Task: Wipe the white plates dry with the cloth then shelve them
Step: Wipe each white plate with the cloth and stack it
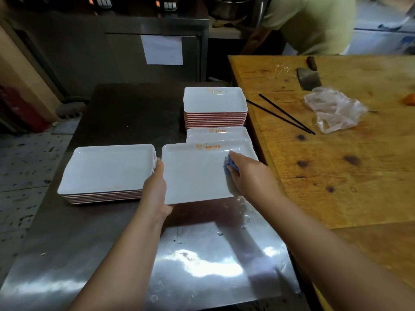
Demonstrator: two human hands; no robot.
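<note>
Now wiping a white plate (pixel 197 176) near the steel table's (pixel 112 254) right edge. Left hand (pixel 155 194) pinching its near left corner, thumb on top. Right hand (pixel 244 173), fingers curled, pressing a blue cloth (pixel 229 166) on its right side. Long side running left to right, logo pointing away. Sitting closest to the left-hand stack (pixel 105 173).

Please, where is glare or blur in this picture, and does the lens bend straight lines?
Head view: strong white glare on the steel table near the bottom; the orange print on the held plate is too soft to read; the person in the background is blurred; the wooden table edges lean outward, a wide-angle effect.
</note>
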